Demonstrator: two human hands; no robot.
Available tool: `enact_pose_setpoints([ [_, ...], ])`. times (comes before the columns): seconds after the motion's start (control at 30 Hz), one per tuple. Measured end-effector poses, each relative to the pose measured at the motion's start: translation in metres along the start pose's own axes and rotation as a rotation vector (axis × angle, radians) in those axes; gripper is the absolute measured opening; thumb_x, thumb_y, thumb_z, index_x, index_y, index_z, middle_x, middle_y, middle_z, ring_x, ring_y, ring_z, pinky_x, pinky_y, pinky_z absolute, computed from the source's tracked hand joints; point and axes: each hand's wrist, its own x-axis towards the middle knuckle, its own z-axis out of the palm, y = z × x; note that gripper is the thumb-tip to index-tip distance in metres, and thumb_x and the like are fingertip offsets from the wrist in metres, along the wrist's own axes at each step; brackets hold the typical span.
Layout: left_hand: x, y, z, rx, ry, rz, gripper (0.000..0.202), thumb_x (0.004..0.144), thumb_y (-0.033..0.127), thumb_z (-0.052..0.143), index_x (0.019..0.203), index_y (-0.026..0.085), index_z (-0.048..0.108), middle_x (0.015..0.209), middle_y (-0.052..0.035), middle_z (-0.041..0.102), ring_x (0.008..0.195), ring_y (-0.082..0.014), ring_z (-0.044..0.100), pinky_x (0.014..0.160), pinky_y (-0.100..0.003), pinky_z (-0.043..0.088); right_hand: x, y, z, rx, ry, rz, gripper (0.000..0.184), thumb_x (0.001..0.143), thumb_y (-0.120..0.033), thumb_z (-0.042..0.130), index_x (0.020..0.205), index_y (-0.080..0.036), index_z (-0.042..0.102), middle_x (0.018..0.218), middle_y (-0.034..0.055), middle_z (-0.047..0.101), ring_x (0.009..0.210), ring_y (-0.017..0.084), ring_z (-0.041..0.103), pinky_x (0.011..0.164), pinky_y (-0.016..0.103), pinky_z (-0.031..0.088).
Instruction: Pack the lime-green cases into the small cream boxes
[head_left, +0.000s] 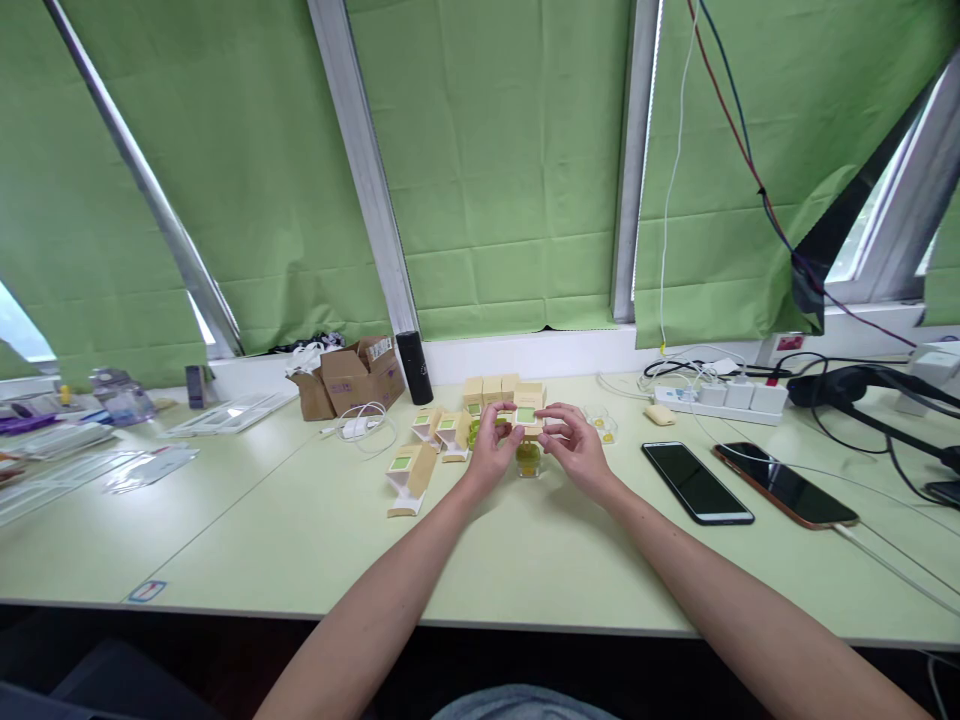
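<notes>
My left hand [493, 450] and my right hand [581, 455] hold a small tan cardboard box [527, 417] between their fingertips, one at each side. A pale green square shows on its face. Just below it, a small clear glass jar [529, 461] with yellow-green contents stands on the table. To the left lie several similar tan cartons with open flaps, the nearest carton [409, 477] among them. Closed tan boxes [491, 388] stand in a row behind my hands. Something bright green is partly hidden beside my left hand.
Two phones [697, 483] lie at right, one with a cable attached. Behind them are a white power strip [720, 400] and a black headset [862, 390]. At back left are a brown carton [352, 378], a black cylinder [414, 367] and a white charger [360, 427].
</notes>
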Motion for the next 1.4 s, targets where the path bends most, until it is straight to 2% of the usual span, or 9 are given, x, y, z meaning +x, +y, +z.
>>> enact_pose_setpoints([
  [0.17,-0.0017,0.0002,-0.0032,0.013,-0.058,0.039,0.063,0.077,0.045,0.088,0.126,0.025,0.053,0.112,-0.0073,0.068,0.102,-0.0239,0.070,0.093,-0.041,0.056,-0.0001,0.0004,-0.0003,0.023,-0.001,-0.008,0.041,0.082,-0.053,0.082,0.115,-0.029,0.073,0.131,0.0078,0.050,0.088,0.016,0.070,0.078,0.036,0.064],
  [0.5,0.0001,-0.0040,-0.0005,0.103,-0.025,0.091,0.051,0.085,0.043,0.081,0.125,0.026,0.054,0.122,-0.0080,0.064,0.101,-0.0207,0.069,0.096,-0.043,0.056,0.0004,0.0021,-0.0001,0.010,0.019,-0.003,0.041,0.082,-0.054,0.082,0.112,-0.028,0.074,0.130,0.0079,0.051,0.084,0.015,0.070,0.075,0.036,0.064],
  [1.2,0.0002,-0.0061,0.0011,0.150,0.006,0.116,0.042,0.089,0.042,0.078,0.121,0.027,0.055,0.124,-0.0075,0.060,0.097,-0.0178,0.068,0.086,-0.036,0.056,0.0020,0.0058,0.0008,-0.005,0.033,0.000,0.041,0.082,-0.058,0.081,0.107,-0.027,0.075,0.130,0.0081,0.053,0.084,0.017,0.072,0.072,0.037,0.065],
  [1.4,0.0013,-0.0086,0.0015,0.169,0.025,0.133,0.040,0.089,0.040,0.078,0.120,0.027,0.056,0.129,-0.0081,0.058,0.098,-0.0172,0.068,0.089,-0.037,0.057,0.0019,0.0081,0.0009,-0.017,0.034,-0.006,0.039,0.084,-0.058,0.079,0.107,-0.027,0.075,0.130,0.0080,0.054,0.083,0.016,0.071,0.075,0.038,0.065],
])
